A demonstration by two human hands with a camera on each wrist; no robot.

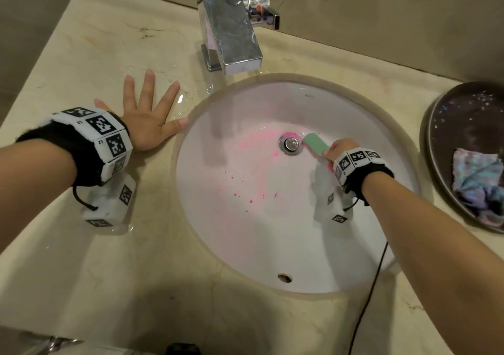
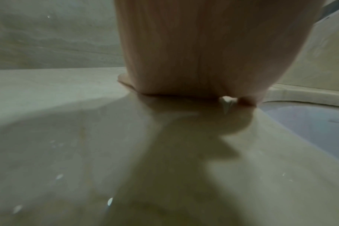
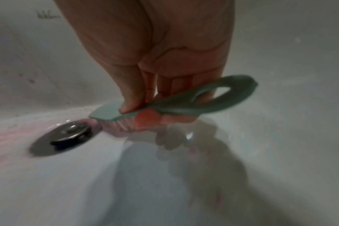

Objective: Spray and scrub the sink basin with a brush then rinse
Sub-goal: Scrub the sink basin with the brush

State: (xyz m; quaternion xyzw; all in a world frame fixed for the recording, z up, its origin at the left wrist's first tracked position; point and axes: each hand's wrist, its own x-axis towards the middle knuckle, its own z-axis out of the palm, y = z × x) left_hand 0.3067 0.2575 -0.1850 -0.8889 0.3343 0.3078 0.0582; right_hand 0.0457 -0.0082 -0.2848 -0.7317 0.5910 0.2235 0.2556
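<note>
The white oval sink basin (image 1: 272,232) is sunk into a beige stone counter and carries pink smears and spots. A green brush (image 1: 316,146) with pale bristles lies bristles-down beside the metal drain plug (image 1: 291,143). My right hand (image 1: 339,150) grips the brush (image 3: 164,105) by its handle, thumb on top, inside the basin (image 3: 87,183). The drain plug (image 3: 68,131) sits just left of the bristles. My left hand (image 1: 148,114) lies flat on the counter left of the basin, fingers spread; the left wrist view shows the palm (image 2: 194,53) pressed on the stone.
A chrome faucet (image 1: 231,35) overhangs the basin's far rim. At the right, a dark round tray (image 1: 447,114) holds a crumpled blue-purple cloth (image 1: 477,182). Water pools on the counter (image 1: 81,259) near the faucet base. A black cable (image 1: 368,300) hangs across the near right rim.
</note>
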